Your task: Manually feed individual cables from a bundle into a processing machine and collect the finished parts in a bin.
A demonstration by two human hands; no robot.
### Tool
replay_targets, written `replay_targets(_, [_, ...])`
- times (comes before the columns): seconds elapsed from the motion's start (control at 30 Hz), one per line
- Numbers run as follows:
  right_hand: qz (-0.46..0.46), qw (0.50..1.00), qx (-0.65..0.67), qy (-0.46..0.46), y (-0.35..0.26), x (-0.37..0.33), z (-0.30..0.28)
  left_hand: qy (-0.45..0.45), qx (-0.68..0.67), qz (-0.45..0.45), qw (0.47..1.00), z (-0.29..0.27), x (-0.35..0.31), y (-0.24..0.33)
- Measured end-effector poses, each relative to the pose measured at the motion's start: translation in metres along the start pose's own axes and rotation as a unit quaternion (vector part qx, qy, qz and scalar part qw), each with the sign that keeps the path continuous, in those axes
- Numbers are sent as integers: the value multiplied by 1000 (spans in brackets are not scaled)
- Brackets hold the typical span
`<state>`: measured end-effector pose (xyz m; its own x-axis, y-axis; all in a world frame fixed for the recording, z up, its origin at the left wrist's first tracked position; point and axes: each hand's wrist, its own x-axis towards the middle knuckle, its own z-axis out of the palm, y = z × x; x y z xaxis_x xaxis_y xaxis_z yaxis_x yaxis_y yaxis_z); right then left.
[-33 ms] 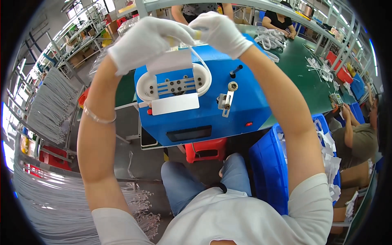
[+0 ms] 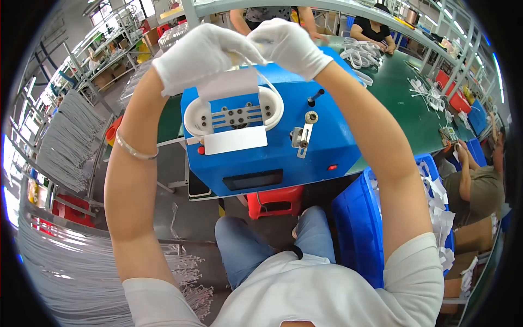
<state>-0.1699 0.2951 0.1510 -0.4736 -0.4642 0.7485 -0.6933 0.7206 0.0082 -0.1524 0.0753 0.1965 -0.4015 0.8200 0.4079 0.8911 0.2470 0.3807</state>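
Note:
My left hand point(image 2: 199, 57), in a white glove, is closed with thumb and fingers pinched together above the back of a blue winding machine point(image 2: 327, 136). A white cable point(image 2: 266, 80) rises from the loop on the machine to these fingertips. My right hand point(image 2: 291, 48), also gloved, is closed against the left fingertips; whatever it pinches is hidden. White cable lies wound in an oval around two white curved formers point(image 2: 197, 117) joined by slotted metal plates point(image 2: 237, 115). One white flap point(image 2: 235, 140) sits in front of the loop, another white flap point(image 2: 227, 87) behind it.
A blue bin point(image 2: 354, 229) holding white scraps stands right of my legs, a red stool point(image 2: 275, 203) under the machine. Bundled cables point(image 2: 362, 54) lie on the green table point(image 2: 400, 103). Long grey cables point(image 2: 98, 278) hang on racks at left. Co-workers sit at the far side and right.
My hands have drawn slightly closer together, the left shifting right and the right shifting a little left. A co-worker's hand across the table has come further into view.

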Motion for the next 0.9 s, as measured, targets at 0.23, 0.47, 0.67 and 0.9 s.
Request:
replay_targets(0.23, [31,994,21,98,-60,-14,-28,-46,66,-123,989,-37,-39,8])
replay_targets(0.47, [-86,975,-184,-86,-109,-29,-38,-6,149,-145,978,-22,-82,15])
replay_targets(0.67, [-20,970,-187,-156,-112,-27,-29,138,192,-127,963,18,-80,28])
replay_targets(0.9, [141,964,86,-210,-77,-19,-26,240,201,-14,950,48,-79,12])
